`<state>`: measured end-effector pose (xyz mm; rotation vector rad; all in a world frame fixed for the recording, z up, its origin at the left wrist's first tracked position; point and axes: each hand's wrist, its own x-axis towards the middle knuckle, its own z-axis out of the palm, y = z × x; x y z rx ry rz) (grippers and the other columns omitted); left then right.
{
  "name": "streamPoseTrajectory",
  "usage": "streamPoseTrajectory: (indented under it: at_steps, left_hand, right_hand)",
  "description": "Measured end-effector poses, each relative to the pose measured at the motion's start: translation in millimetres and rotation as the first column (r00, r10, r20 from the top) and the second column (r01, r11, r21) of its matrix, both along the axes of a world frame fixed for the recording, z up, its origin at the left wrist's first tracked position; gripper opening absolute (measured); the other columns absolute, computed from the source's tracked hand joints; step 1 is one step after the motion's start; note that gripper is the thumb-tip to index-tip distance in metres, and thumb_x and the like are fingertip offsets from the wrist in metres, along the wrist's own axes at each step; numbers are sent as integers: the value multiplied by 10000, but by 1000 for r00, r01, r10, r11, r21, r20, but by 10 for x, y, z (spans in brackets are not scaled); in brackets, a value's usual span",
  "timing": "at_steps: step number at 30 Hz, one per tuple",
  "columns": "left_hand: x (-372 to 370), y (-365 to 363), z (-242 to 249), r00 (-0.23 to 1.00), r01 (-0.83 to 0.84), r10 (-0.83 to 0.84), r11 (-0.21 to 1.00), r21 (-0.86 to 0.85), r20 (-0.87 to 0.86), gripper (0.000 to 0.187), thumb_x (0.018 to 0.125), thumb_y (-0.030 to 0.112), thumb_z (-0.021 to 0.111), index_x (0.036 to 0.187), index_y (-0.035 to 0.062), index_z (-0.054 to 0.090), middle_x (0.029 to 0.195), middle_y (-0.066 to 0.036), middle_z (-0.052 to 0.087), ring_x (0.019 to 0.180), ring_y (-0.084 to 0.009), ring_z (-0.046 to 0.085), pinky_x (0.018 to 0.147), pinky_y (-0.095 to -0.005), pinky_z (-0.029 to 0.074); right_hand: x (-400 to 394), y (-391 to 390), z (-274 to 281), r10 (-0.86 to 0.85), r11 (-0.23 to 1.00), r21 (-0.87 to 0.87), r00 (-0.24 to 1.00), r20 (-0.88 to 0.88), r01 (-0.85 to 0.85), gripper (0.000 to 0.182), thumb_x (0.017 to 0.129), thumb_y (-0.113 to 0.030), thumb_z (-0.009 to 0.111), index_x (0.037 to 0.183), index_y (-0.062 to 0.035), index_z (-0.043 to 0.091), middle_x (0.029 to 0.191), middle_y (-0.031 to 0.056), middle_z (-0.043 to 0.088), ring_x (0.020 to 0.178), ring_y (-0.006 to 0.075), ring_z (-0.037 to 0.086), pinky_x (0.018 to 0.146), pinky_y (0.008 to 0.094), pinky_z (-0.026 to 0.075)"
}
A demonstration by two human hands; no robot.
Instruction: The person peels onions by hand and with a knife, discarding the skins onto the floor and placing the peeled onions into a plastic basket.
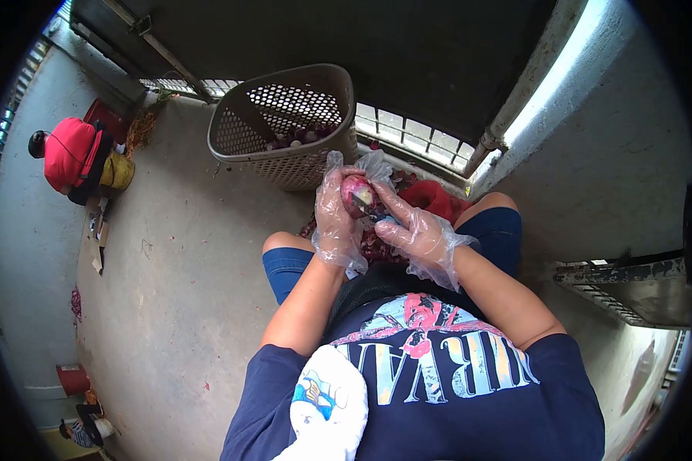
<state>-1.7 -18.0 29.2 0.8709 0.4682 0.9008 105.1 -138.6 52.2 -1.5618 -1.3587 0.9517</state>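
Observation:
My left hand (333, 213), in a clear plastic glove, is closed round a red onion (355, 190) in front of my knees. Part of the onion's surface shows pale where the skin is off. My right hand (419, 237), also gloved, grips a small knife (373, 211) whose dark blade lies against the onion's lower right side. Most of the knife's handle is hidden in the fingers; a bit of blue shows there. Below the hands, purple onion skins (378, 250) lie heaped between my legs.
A tall grey-brown plastic basket (281, 156) with several onions inside stands just beyond my left hand. Red mesh material (436, 201) lies by my right knee. Another person in a red top (71, 156) sits at the far left, and a further person (84, 432) is at the lower left.

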Motion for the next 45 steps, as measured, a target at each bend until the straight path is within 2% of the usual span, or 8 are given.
streamPoseTrajectory:
  at_steps: [7, 13, 19, 21, 30, 33, 40, 45]
  left_hand:
    - [-41, 54, 111, 993, 107, -110, 993, -51, -52, 306, 918, 278, 452, 916, 2, 585, 863, -91, 603, 797, -166, 591, 744, -294, 489]
    - [-11, 40, -48, 982, -65, 114, 953, 295, -153, 312, 920, 280, 444, 911, 2, 586, 854, -102, 606, 768, -171, 595, 727, -300, 496]
    - [-70, 58, 155, 993, 88, -90, 996, -25, -77, 299, 916, 275, 453, 902, 6, 582, 848, -98, 608, 768, -180, 604, 718, -312, 506]
    - [-61, 110, 162, 980, 177, -188, 971, -159, -58, 292, 909, 273, 467, 903, 6, 583, 846, -97, 610, 765, -181, 607, 712, -311, 511]
    - [-62, 94, -20, 989, 70, -59, 994, 81, -136, 294, 910, 264, 451, 870, 12, 596, 838, -98, 612, 747, -164, 597, 699, -283, 498]
    - [-108, 74, 243, 956, 202, -249, 942, -268, -154, 299, 917, 264, 441, 884, 11, 598, 833, -87, 605, 745, -151, 584, 715, -277, 483]
    - [-31, 12, -22, 998, -11, 13, 999, 33, -65, 233, 897, 232, 481, 891, 26, 589, 842, -82, 616, 767, -170, 600, 729, -294, 496]
    - [-87, 74, 137, 977, 165, -187, 969, -185, -106, 236, 892, 251, 486, 886, 39, 589, 823, -77, 612, 741, -166, 601, 695, -296, 502]
  right_hand:
    - [-10, -31, 178, 13, 987, -157, 1000, 5, -12, 684, 882, -390, 523, 1436, -143, 209, 1425, 149, 328, 1313, 252, 329, 1066, 307, 235]
    - [-57, 5, 74, -52, 994, -93, 996, 74, 59, 648, 869, -428, 489, 1427, -230, 225, 1245, 217, 507, 1108, 380, 518, 937, 381, 398]
    - [-43, -21, 162, -44, 996, -69, 995, 93, 50, 643, 863, -433, 499, 1420, -235, 247, 1184, 209, 551, 1075, 378, 541, 913, 395, 415]
    - [-27, -28, 247, -14, 980, -197, 992, 123, 38, 632, 876, -369, 530, 1419, -176, 269, 1362, 155, 421, 1231, 269, 448, 1016, 315, 323]
    - [-41, -11, 166, -43, 979, -188, 986, 159, 73, 597, 889, -375, 510, 1406, -166, 297, 1340, 153, 448, 1191, 303, 482, 982, 321, 359]
    - [-21, -25, 300, 11, 963, -265, 973, 230, 52, 595, 890, -387, 506, 1402, -164, 301, 1315, 155, 469, 1147, 320, 513, 950, 335, 391]
    - [-5, 20, 81, -61, 985, -138, 956, 288, 104, 562, 879, -484, 451, 1393, -348, 269, 1098, 209, 591, 988, 394, 575, 854, 435, 444]
    - [10, -10, 335, 28, 946, -310, 932, 361, 91, 569, 877, -501, 446, 1395, -362, 254, 1091, 214, 593, 993, 402, 572, 853, 452, 440]
